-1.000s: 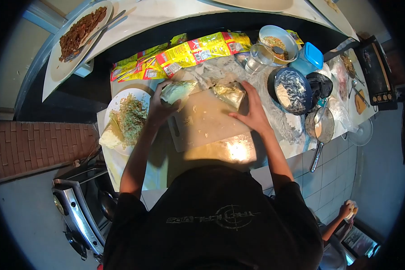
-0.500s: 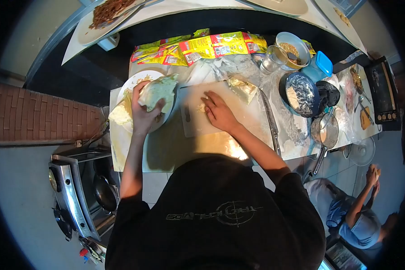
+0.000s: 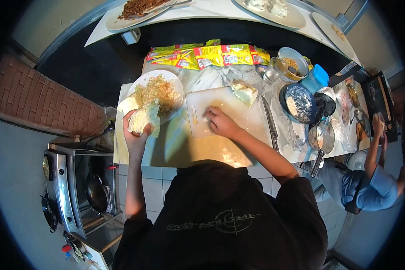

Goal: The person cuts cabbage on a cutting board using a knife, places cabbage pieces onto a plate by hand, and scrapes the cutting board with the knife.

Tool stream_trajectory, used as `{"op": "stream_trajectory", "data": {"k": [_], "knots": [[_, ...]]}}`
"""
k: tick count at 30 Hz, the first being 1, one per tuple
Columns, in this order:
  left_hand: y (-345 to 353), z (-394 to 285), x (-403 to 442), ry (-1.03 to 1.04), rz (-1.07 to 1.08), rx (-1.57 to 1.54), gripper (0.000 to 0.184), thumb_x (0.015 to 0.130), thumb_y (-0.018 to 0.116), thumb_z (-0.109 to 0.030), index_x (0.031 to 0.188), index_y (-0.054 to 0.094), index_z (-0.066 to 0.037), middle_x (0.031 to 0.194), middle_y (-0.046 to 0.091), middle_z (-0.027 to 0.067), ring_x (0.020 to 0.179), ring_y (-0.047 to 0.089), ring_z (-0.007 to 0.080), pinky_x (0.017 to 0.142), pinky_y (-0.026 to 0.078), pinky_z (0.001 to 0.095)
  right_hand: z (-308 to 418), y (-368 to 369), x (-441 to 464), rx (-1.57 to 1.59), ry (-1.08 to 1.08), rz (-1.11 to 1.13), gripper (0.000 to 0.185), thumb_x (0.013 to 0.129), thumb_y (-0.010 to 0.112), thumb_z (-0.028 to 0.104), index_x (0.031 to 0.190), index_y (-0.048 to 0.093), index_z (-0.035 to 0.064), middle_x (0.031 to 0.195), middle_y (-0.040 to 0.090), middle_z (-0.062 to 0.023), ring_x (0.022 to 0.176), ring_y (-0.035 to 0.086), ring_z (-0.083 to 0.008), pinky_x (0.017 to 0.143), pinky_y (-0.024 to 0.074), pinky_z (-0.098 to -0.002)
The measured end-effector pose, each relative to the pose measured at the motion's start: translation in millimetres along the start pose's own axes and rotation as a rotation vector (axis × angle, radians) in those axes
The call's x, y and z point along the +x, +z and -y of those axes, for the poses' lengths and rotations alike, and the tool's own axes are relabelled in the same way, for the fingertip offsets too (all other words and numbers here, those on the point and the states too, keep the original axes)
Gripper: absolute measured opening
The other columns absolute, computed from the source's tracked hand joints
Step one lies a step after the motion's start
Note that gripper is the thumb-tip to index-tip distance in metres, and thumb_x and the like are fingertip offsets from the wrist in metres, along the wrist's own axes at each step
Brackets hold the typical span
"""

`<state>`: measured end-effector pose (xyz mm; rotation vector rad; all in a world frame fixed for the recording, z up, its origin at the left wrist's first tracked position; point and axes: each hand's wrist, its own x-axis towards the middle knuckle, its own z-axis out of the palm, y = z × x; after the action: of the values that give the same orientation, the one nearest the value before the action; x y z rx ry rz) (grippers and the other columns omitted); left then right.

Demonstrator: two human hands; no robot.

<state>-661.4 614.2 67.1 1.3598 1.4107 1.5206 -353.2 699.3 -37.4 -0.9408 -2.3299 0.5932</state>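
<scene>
Kitchen setup here has a red brick strip (image 3: 40, 94) off to the left, pale floor tiles below, and a smooth, marble-patterned bench (image 3: 128, 155) with stuff all over it. A co-worker (image 3: 369, 189) in a blue top is over on the right.

The main thing is a cabbage chunk (image 3: 145, 120), pale cream on the cut face and going light green at the ragged leaf edges, kinda blocky with crinkly layers. It's up in the left hand (image 3: 136, 136), at the near edge of the white plate (image 3: 179, 87); can't tell if it's touching the rim. The left fingers are clamped around it, thumb on one side, the rest on the other.

The right hand (image 3: 222, 123) is over the cutting board (image 3: 252, 123), fingers curled in. Can't tell if they're pinching anything, but there are little pale scraps right by them. The board is a flat, whitish, matte slab with a slot handle, and a second chunk (image 3: 244, 93) sits at its far right corner, all shiny, wrinkled leaves.

On the round plate there's a fluffy, stringy heap of shreds (image 3: 159, 92) with orange flecks, plus another pale wedge (image 3: 129, 103) at the left side. The long knife (image 3: 270, 119) lies just right of the board, dark handle toward the person.
</scene>
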Motion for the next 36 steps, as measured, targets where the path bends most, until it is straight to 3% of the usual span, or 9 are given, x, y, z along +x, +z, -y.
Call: {"op": "stream_trajectory", "data": {"k": [4, 6, 12, 15, 19, 25, 29, 31, 36], "knots": [[17.3, 7.1, 9.1, -0.056, 0.054, -0.119, 0.059, 0.080, 0.070, 0.002, 0.131, 0.041, -0.006, 0.122, 0.056, 0.0115, 0.113, 0.058, 0.0202, 0.097, 0.049, 0.0329, 7.0, -22.7, -16.6, 0.162, 0.025, -0.045, 0.041, 0.074, 0.048, -0.007, 0.112, 0.061, -0.0015, 0.111, 0.055, -0.0201, 0.108, 0.054, -0.0373, 0.098, 0.0441, -0.0408], [37.2, 13.6, 20.4, -0.036, 0.117, -0.128, 0.060, 0.078, 0.073, 0.003, 0.129, 0.043, -0.007, 0.119, 0.058, 0.0106, 0.113, 0.058, 0.0186, 0.098, 0.047, 0.0319, -4.8, -37.4, -21.6, 0.127, 0.161, -0.090, 0.044, 0.074, 0.048, -0.007, 0.116, 0.060, -0.0005, 0.115, 0.055, -0.0202, 0.112, 0.053, -0.0382, 0.100, 0.0431, -0.0401], [121.6, 64.8, 71.6, 0.039, 0.289, -0.033, 0.059, 0.076, 0.075, -0.001, 0.127, 0.048, -0.008, 0.117, 0.060, 0.0111, 0.106, 0.061, 0.0188, 0.093, 0.050, 0.0331, -30.0, -28.6, -11.1, -0.070, 0.172, -0.244, 0.045, 0.073, 0.050, -0.007, 0.116, 0.059, -0.0024, 0.120, 0.054, -0.0222, 0.116, 0.050, -0.0392, 0.103, 0.0409, -0.0428], [159.4, 77.2, 93.0, 0.072, 0.401, 0.032, 0.058, 0.075, 0.077, -0.005, 0.126, 0.049, -0.006, 0.117, 0.061, 0.0127, 0.102, 0.064, 0.0217, 0.090, 0.051, 0.0343, -20.2, -17.3, -16.8, -0.109, 0.189, -0.090, 0.040, 0.075, 0.052, -0.004, 0.115, 0.060, -0.0034, 0.118, 0.055, -0.0221, 0.118, 0.050, -0.0377, 0.101, 0.0419, -0.0435], [181.5, 78.0, 94.1, 0.147, 0.600, 0.233, 0.060, 0.074, 0.077, -0.011, 0.127, 0.049, -0.005, 0.120, 0.059, 0.0169, 0.109, 0.061, 0.0295, 0.094, 0.048, 0.0365, 11.2, -31.6, -37.1, 0.160, 0.233, -0.050, 0.038, 0.076, 0.049, -0.007, 0.111, 0.062, -0.0030, 0.113, 0.058, -0.0220, 0.110, 0.054, -0.0392, 0.099, 0.0438, -0.0439], [182.0, 88.8, 95.4, 0.323, 0.706, 0.277, 0.069, 0.075, 0.078, -0.016, 0.134, 0.045, -0.004, 0.134, 0.048, 0.0200, 0.126, 0.047, 0.0363, 0.103, 0.042, 0.0419, 5.1, -68.8, -66.2, 0.055, 0.478, -0.263, 0.053, 0.066, 0.047, -0.016, 0.115, 0.061, -0.0005, 0.117, 0.057, -0.0203, 0.112, 0.054, -0.0396, 0.100, 0.0434, -0.0420], [171.6, 75.2, 84.8, 0.466, 0.497, 0.410, 0.067, 0.077, 0.077, -0.015, 0.134, 0.045, -0.003, 0.133, 0.046, 0.0206, 0.125, 0.046, 0.0373, 0.103, 0.042, 0.0433, -3.6, -61.0, -81.1, -0.182, 0.597, -0.326, 0.052, 0.066, 0.049, -0.015, 0.116, 0.057, -0.0036, 0.118, 0.054, -0.0210, 0.113, 0.050, -0.0408, 0.099, 0.0437, -0.0435], [153.8, 90.5, 72.4, 0.283, 0.219, 0.396, 0.061, 0.079, 0.074, -0.014, 0.132, 0.046, -0.002, 0.128, 0.048, 0.0205, 0.121, 0.048, 0.0365, 0.099, 0.044, 0.0441, 4.1, -54.0, -81.5, -0.196, 0.586, -0.334, 0.051, 0.066, 0.053, -0.013, 0.116, 0.056, -0.0051, 0.119, 0.052, -0.0200, 0.112, 0.049, -0.0403, 0.098, 0.0442, -0.0433], [110.6, 90.9, 3.0, 0.081, 0.159, 0.342, 0.048, 0.083, 0.069, -0.010, 0.125, 0.049, -0.001, 0.118, 0.051, 0.0184, 0.113, 0.052, 0.0334, 0.093, 0.046, 0.0427, 27.1, -25.2, -76.0, -0.067, 0.514, -0.326, 0.048, 0.066, 0.056, -0.013, 0.114, 0.055, -0.0074, 0.119, 0.050, -0.0195, 0.110, 0.049, -0.0392, 0.097, 0.0443, -0.0434]]}}
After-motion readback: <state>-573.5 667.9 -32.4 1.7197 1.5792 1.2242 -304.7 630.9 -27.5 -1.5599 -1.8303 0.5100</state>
